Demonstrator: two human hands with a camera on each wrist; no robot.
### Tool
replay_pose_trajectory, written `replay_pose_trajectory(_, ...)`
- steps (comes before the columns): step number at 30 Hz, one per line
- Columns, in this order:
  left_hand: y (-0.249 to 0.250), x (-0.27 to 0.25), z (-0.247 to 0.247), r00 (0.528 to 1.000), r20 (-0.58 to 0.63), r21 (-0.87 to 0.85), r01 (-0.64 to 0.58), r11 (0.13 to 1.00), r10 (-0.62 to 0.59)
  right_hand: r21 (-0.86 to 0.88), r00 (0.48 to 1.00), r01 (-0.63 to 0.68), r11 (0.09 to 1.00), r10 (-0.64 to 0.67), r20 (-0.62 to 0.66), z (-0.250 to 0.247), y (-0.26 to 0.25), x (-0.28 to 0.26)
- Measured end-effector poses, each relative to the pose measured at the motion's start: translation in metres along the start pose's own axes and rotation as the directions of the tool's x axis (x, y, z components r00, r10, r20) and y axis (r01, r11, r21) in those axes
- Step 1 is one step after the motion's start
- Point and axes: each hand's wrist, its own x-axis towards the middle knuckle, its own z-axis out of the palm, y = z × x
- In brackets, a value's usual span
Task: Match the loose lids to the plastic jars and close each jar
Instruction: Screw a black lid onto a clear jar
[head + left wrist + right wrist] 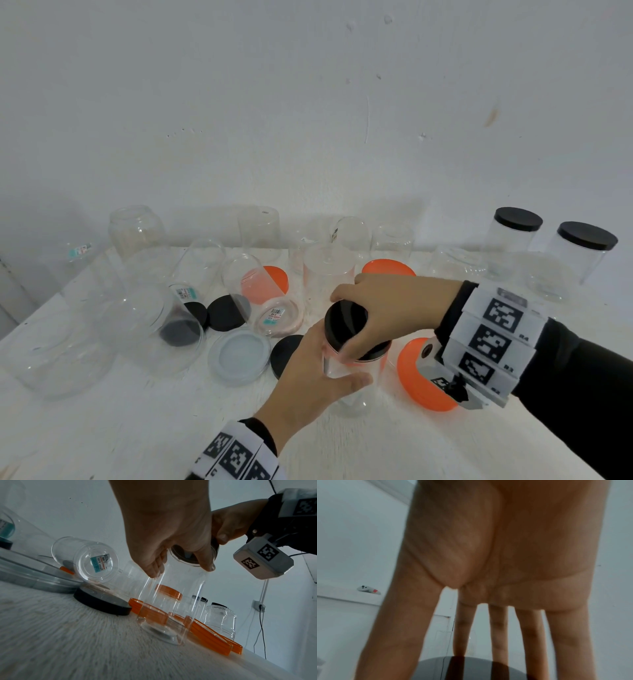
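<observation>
Three orange lids (pixel 416 380) (pixel 388 267) (pixel 278 274), one clear lid (pixel 238 356), two hands (pixel 310 373) (pixel 394 305)

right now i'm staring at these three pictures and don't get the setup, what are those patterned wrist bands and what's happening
No machine here: a person works bare-handed, wearing three cameras. One picture looks down from the head; the other two look along each wrist at the fingers. The patterned bands are straps with printed square markers, worn on both wrists. The left hand grips a clear jar standing on the white table; the right hand holds a black lid on its mouth. Around them lie empty clear jars, loose black lids and orange lids; two capped jars stand at the back right.
</observation>
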Motion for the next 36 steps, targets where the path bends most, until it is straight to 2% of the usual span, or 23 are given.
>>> replay_pose_trajectory(2,-0.002,0.001,0.001,1.000,-0.002,-0.008,0.008,1.000,-0.008,0.023,0.991,0.068,0.997,-0.070,0.112,-0.009,0.002,-0.004)
replay_pose_trajectory(5,-0.004,0.000,0.002,1.000,-0.007,-0.005,0.007,1.000,-0.008,0.029,0.985,0.129,0.991,-0.132,0.115,-0.013,0.003,-0.004)
replay_pose_trajectory(7,-0.004,0.000,0.002,1.000,-0.012,-0.016,0.008,1.000,-0.008,-0.006,0.990,0.115,0.993,-0.114,0.077,-0.011,0.002,-0.003)
replay_pose_trajectory(11,-0.003,0.000,0.001,1.000,0.006,-0.018,-0.003,1.000,0.003,-0.076,1.000,0.001,0.997,-0.004,-0.030,-0.003,-0.002,0.002)
replay_pose_trajectory(14,-0.003,0.001,0.002,1.000,0.003,-0.032,-0.003,0.999,0.003,-0.045,1.000,-0.018,0.999,0.017,-0.016,-0.002,-0.001,0.002)
replay_pose_trajectory(17,-0.005,0.002,0.003,1.000,-0.006,-0.040,0.001,0.999,-0.001,0.011,0.993,0.069,0.998,-0.069,0.091,-0.009,0.000,-0.005)
replay_pose_trajectory(20,-0.006,0.001,0.002,1.000,-0.024,-0.004,-0.017,1.000,0.017,0.036,0.984,0.147,0.989,-0.150,0.094,-0.011,0.000,-0.005)
replay_pose_trajectory(27,-0.004,0.001,0.002,1.000,0.005,-0.048,-0.016,0.999,0.016,-0.081,0.999,-0.002,0.997,-0.002,-0.048,-0.001,-0.004,0.002)
replay_pose_trajectory(30,-0.005,0.001,0.002,1.000,-0.003,-0.039,-0.019,0.999,0.019,-0.036,1.000,0.001,0.999,0.000,0.030,-0.005,-0.002,0.000)
replay_pose_trajectory(32,-0.005,0.001,0.002,1.000,-0.009,-0.039,-0.020,0.999,0.020,-0.010,0.992,0.061,0.998,-0.060,0.115,-0.010,-0.001,-0.005)
replay_pose_trajectory(36,-0.005,0.000,0.002,0.999,-0.014,-0.021,-0.034,0.999,0.033,0.012,0.984,0.136,0.991,-0.136,0.115,-0.014,-0.002,-0.004)
